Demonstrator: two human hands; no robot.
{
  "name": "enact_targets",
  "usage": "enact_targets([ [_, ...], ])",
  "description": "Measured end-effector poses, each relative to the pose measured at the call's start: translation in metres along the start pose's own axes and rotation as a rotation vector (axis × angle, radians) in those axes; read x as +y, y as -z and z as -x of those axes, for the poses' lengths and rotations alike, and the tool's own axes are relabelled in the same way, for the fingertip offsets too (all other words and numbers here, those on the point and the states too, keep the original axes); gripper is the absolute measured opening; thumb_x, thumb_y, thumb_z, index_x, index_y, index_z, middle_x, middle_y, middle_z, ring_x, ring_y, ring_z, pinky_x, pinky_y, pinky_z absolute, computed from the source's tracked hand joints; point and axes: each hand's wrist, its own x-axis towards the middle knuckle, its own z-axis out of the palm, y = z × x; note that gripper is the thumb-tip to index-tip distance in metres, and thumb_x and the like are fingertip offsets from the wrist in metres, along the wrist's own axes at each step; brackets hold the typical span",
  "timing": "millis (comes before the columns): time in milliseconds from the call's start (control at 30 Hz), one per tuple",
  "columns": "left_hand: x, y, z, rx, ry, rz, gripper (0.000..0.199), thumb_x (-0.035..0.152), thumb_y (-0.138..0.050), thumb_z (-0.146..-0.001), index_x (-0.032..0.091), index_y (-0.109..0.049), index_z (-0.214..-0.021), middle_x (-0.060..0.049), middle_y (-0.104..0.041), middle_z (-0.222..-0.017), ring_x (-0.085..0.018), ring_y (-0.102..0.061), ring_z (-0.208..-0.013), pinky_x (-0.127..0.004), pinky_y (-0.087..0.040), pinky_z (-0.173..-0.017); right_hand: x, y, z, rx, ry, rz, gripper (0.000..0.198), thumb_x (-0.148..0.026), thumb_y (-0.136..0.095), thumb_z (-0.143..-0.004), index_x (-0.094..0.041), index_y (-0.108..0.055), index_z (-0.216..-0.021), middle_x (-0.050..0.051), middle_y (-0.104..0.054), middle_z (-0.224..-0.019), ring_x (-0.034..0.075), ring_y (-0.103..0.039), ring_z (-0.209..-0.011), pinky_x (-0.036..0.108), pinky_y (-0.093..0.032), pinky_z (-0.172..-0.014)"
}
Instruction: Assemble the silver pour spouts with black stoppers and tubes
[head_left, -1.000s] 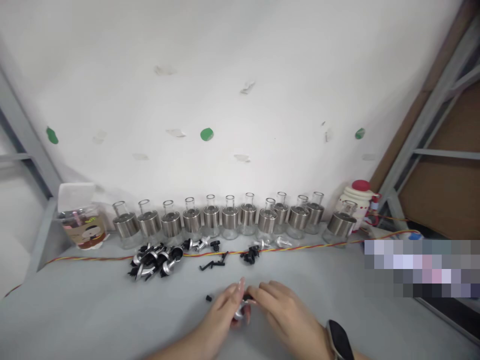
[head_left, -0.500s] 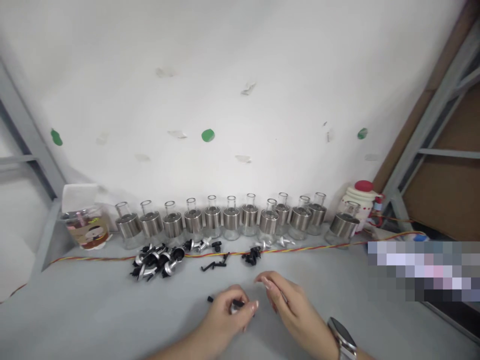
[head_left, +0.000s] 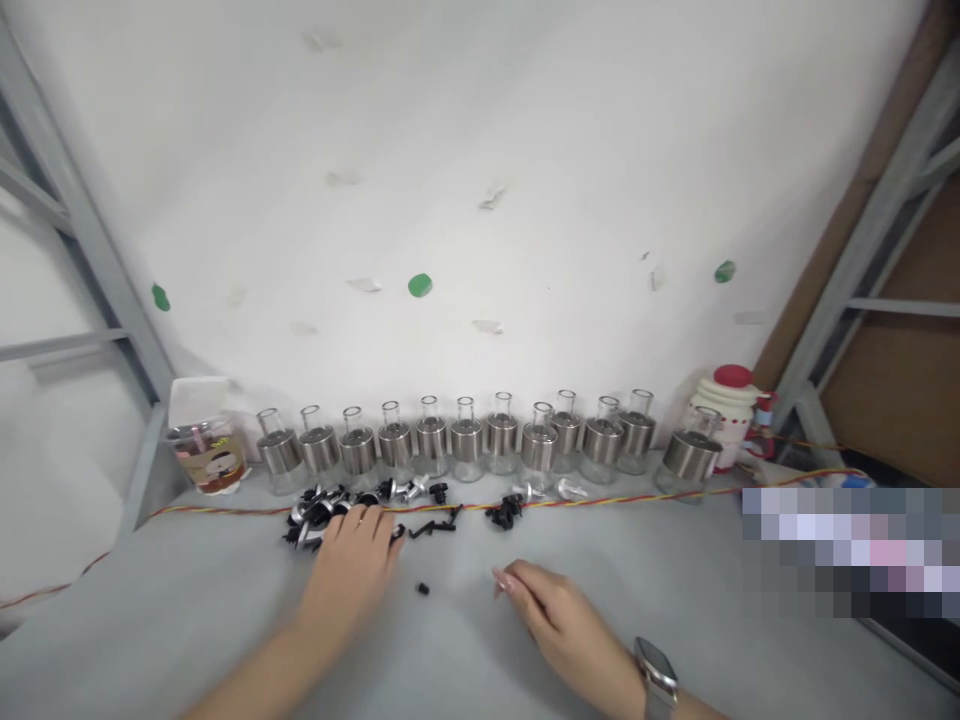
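My left hand [head_left: 356,555] reaches over the front of a pile of black-and-silver bottle pourers [head_left: 307,510]. A black-and-silver pourer [head_left: 397,533] shows between its thumb and index finger; the other fingertips are hidden. Close to the near side of the table, my right hand [head_left: 551,605] has its fingers curled and pinched together, and whatever they may hold is hidden. A small black piece [head_left: 424,589] lies between the hands. Thin black sticks [head_left: 435,527] and a cluster of small black parts [head_left: 506,512] lie just beyond.
Glass bottles with steel collars [head_left: 466,440] stand in a row along the wall. A twisted red-yellow wire [head_left: 600,500] crosses the table before them. A plastic cup [head_left: 206,460] stands at left, a cream jar with a red lid [head_left: 727,400] at right. Blurred squares cover something at right.
My left hand has moved left and away from me to the pourer pile. The small black piece is now uncovered on the table. My right hand has shifted slightly left; the view has turned slightly.
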Motion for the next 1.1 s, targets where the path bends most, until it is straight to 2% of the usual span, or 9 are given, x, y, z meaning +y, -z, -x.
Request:
enact_targets([
  [100, -0.011, -0.008, 0.006, 0.059, -0.002, -0.063, 0.023, 0.018, -0.042, -0.081, 0.015, -0.059, -0.095, -0.014, -0.057, -0.103, -0.029, -0.048, -0.098, -0.044, -0.034, -0.081, -0.001, -0.002, 0.001, -0.021, 0.014, 0.036, 0.035, -0.036, -0.027, -0.091, -0.019, -0.051, -0.072, -0.001, -0.057, -0.067, 0.012, -0.052, -0.061, 0.02, -0.036, -0.06],
  [200, -0.01, -0.011, -0.004, 0.115, 0.028, 0.001, 0.025, 0.021, -0.042, -0.081, 0.017, -0.057, -0.1, -0.013, -0.054, -0.108, -0.028, -0.045, -0.1, -0.042, -0.033, -0.082, 0.0, -0.002, 0.0, -0.03, 0.022, 0.073, 0.035, -0.036, -0.027, -0.09, -0.019, -0.051, -0.071, 0.0, -0.058, -0.067, 0.012, -0.053, -0.062, 0.02, -0.037, -0.059],
  [300, -0.004, -0.014, -0.027, 0.087, 0.081, 0.071, 0.024, 0.02, -0.04, -0.082, 0.016, -0.056, -0.099, -0.012, -0.055, -0.102, -0.026, -0.047, -0.095, -0.038, -0.035, -0.078, 0.0, -0.002, 0.0, -0.036, 0.031, 0.086, 0.036, -0.036, -0.027, -0.091, -0.019, -0.052, -0.071, 0.0, -0.059, -0.067, 0.012, -0.054, -0.062, 0.019, -0.037, -0.059],
  [433, 0.003, -0.03, -0.054, 0.059, 0.053, 0.106, 0.028, 0.013, -0.047, -0.077, 0.02, -0.055, -0.103, -0.009, -0.056, -0.095, -0.025, -0.048, -0.09, -0.035, -0.036, -0.075, -0.002, -0.001, 0.001, -0.045, 0.056, 0.114, 0.037, -0.035, -0.027, -0.091, -0.019, -0.053, -0.07, 0.0, -0.059, -0.067, 0.011, -0.054, -0.062, 0.019, -0.036, -0.058],
  [600, 0.007, -0.047, -0.067, 0.064, 0.077, 0.203, 0.023, 0.006, -0.044, -0.076, 0.014, -0.059, -0.093, -0.011, -0.057, -0.083, -0.027, -0.049, -0.087, -0.038, -0.035, -0.075, -0.003, 0.0, 0.001, -0.072, 0.088, 0.171, 0.037, -0.033, -0.028, -0.091, -0.019, -0.055, -0.069, 0.0, -0.059, -0.066, 0.011, -0.054, -0.061, 0.019, -0.035, -0.057],
  [733, 0.004, -0.041, -0.068, 0.093, 0.105, 0.359, 0.02, 0.008, -0.043, -0.077, 0.015, -0.059, -0.085, -0.009, -0.057, -0.082, -0.026, -0.049, -0.089, -0.04, -0.034, -0.08, -0.001, -0.002, 0.001, -0.075, 0.1, 0.186, 0.037, -0.033, -0.029, -0.091, -0.019, -0.056, -0.069, 0.0, -0.06, -0.066, 0.011, -0.054, -0.062, 0.019, -0.035, -0.058],
  [867, 0.001, -0.029, -0.062, 0.122, 0.173, 0.584, 0.016, 0.014, -0.046, -0.077, 0.018, -0.057, -0.088, -0.008, -0.057, -0.088, -0.025, -0.05, -0.092, -0.04, -0.034, -0.083, -0.001, -0.002, 0.002, -0.08, 0.1, 0.178, 0.035, -0.032, -0.029, -0.091, -0.019, -0.056, -0.071, 0.0, -0.059, -0.067, 0.012, -0.055, -0.063, 0.02, -0.037, -0.059],
  [1000, 0.007, -0.016, -0.05, 0.117, 0.292, 0.894, 0.019, 0.028, -0.045, -0.079, 0.018, -0.05, -0.095, -0.006, -0.062, -0.084, -0.021, -0.059, -0.078, -0.035, -0.044, -0.069, -0.002, 0.002, -0.003, 0.004, 0.096, 0.162, 0.023, -0.025, -0.033, -0.09, -0.021, -0.055, -0.088, 0.001, -0.059, -0.081, 0.013, -0.055, -0.074, 0.022, -0.04, -0.068],
  [1100, 0.016, -0.002, -0.04, 0.075, 0.349, 1.163, 0.027, 0.037, -0.044, -0.079, 0.017, -0.048, -0.096, -0.006, -0.066, -0.077, -0.02, -0.063, -0.07, -0.03, -0.047, -0.057, -0.005, 0.003, -0.018, 0.065, 0.142, 0.278, 0.023, -0.017, -0.034, -0.088, -0.021, -0.052, -0.102, 0.005, -0.055, -0.092, 0.015, -0.053, -0.081, 0.025, -0.041, -0.073],
])
